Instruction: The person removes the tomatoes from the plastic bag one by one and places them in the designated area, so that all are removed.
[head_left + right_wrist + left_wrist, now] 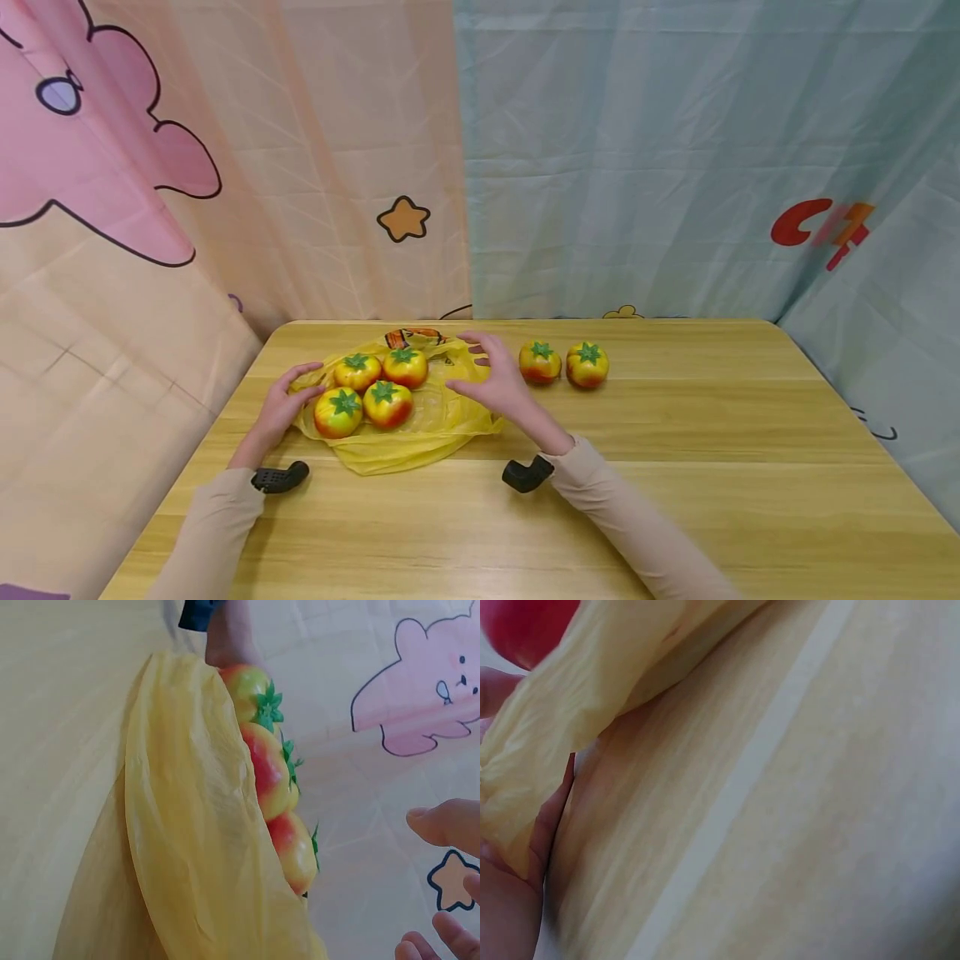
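A yellow plastic bag (405, 446) lies spread on the table with several yellow-red toy tomatoes (387, 405), topped by green star-shaped leaves, on its left part. At the bag's left edge, my left hand (281, 408) holds the plastic between thumb and fingers, beside the nearest tomato. The left wrist view shows the bag film (592, 675) running through that hand. My right hand (501, 379) hovers over the bag's right side, fingers spread and nothing between them. In the right wrist view its thumb (450, 825) stands apart from the fingers.
Two more toy tomatoes, one (540, 362) nearer the bag and the other (588, 365) beside it, sit right of my right hand on the wooden table (675, 500). Printed curtains (600, 167) hang behind the table and along its sides.
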`<state>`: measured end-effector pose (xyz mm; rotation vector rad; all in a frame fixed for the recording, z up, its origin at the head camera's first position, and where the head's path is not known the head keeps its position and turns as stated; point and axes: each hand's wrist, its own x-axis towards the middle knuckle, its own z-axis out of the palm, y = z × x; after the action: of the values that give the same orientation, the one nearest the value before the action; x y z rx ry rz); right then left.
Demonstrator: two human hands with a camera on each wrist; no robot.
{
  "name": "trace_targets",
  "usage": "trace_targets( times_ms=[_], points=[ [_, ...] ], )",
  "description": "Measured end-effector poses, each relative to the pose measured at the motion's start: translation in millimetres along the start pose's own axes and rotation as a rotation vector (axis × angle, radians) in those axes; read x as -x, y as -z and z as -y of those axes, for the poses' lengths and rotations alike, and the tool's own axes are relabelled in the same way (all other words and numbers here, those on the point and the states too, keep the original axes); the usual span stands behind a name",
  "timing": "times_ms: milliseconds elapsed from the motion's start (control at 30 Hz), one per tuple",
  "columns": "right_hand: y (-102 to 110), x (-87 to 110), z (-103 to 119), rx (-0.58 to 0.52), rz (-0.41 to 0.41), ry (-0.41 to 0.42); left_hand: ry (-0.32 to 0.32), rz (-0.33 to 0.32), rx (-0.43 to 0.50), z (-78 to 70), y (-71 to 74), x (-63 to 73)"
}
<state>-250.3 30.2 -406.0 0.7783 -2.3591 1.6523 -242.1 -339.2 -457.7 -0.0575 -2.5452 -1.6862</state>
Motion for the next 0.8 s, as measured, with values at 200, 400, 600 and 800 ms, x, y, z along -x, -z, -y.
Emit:
trace_targets(
  times_ms=[200, 400, 600, 800],
  points=[
    [-19, -1.6, 2, -0.037, 0.053, -0.032, 0.014, 0.003, -0.007, -1.2, 0.3, 1.3],
    [-34, -3.0, 4, -0.085, 0.087, -0.034, 0.029, 0.007, -0.010, -1.9, 0.7, 0.8],
    [-48, -3.5, 4, -0.102, 0.114, -0.054, 0.030, 0.006, -0.010, -0.7, 1.2, 0.0],
    [-63, -2.1, 5, -0.089, 0.119, -0.066, 0.012, 0.001, -0.011, 0.5, 0.8, -0.2]
  ],
)
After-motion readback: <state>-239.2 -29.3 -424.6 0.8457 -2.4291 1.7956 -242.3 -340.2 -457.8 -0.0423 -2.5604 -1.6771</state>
